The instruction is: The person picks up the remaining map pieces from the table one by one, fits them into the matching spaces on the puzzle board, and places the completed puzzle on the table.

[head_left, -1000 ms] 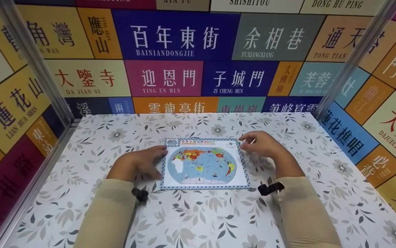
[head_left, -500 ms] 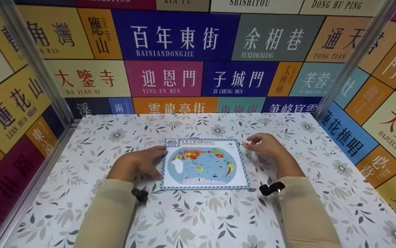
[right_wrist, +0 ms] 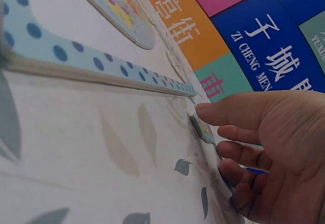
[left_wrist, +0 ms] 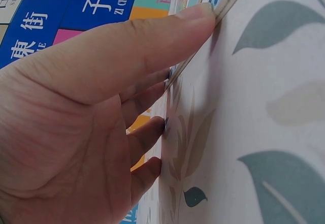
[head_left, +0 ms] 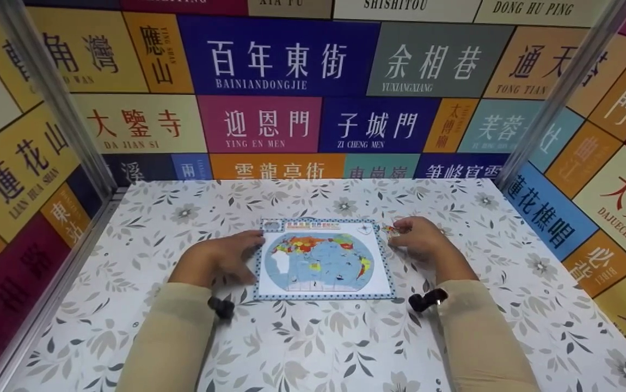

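A world map jigsaw puzzle (head_left: 335, 261) with a blue dotted border lies flat on the table; a white gap shows at its map's left side. My left hand (head_left: 226, 256) rests at the puzzle's left edge, thumb and fingers spread. In the left wrist view the thumb (left_wrist: 198, 18) touches the board's rim. A small coloured puzzle piece (right_wrist: 203, 129) lies on the tabletop just past the board's upper right corner. Right beside it is my right hand (head_left: 422, 239), its thumb tip close over the piece and its fingers loosely bent.
A white tablecloth with grey leaves (head_left: 313, 337) covers the table. Behind it and at both sides stand panels of coloured signs (head_left: 280, 57), with metal corner posts (head_left: 558, 92). A black wrist camera (head_left: 220, 308) sits by the left cuff, another (head_left: 427, 299) by the right.
My right hand has drawn slightly away from the board's upper right corner, toward me and to the right. The small piece has come into view beside its fingertips. My left hand has stayed put.
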### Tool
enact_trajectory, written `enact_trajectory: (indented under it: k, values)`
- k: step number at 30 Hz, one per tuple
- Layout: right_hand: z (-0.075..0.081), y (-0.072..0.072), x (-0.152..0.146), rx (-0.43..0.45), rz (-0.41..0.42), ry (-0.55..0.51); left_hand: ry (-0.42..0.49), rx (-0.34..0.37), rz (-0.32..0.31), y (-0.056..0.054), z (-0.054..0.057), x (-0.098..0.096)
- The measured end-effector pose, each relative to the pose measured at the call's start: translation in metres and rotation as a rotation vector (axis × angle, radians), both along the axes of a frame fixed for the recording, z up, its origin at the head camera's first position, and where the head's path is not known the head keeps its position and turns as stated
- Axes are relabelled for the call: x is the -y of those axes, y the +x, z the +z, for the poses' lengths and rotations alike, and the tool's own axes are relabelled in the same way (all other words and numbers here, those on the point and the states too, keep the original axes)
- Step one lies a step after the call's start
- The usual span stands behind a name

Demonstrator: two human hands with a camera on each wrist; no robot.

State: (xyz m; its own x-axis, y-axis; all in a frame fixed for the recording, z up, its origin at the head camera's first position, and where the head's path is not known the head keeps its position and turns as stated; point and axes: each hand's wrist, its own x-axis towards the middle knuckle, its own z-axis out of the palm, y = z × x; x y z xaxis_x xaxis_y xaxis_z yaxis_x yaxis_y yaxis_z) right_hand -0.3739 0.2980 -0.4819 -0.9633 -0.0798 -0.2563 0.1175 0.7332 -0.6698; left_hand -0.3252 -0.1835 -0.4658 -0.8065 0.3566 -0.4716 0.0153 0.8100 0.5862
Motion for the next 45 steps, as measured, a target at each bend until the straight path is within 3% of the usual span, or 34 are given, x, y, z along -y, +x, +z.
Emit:
enact_trajectory:
  k: [15,35,41,45]
  values:
    - [-0.0033,-0.0004,0.004,0.022,-0.006,-0.026,-0.017,0.001,0.0,0.0004,0.0007,-0.0008]
    - [-0.006,-0.0005,0.0006,-0.065,0.023,0.041,-0.006,-0.007,-0.005,0.0016,-0.0006,-0.0019]
    - [-0.0011,0.0011,0.0026,-0.009,-0.029,-0.027,-0.015,0.001,0.001,0.0,0.0001,-0.0023]
    - [0.0039,0.002,0.0082,0.002,-0.043,-0.018,-0.019,0.009,0.017,-0.0007,0.0002,-0.0023]
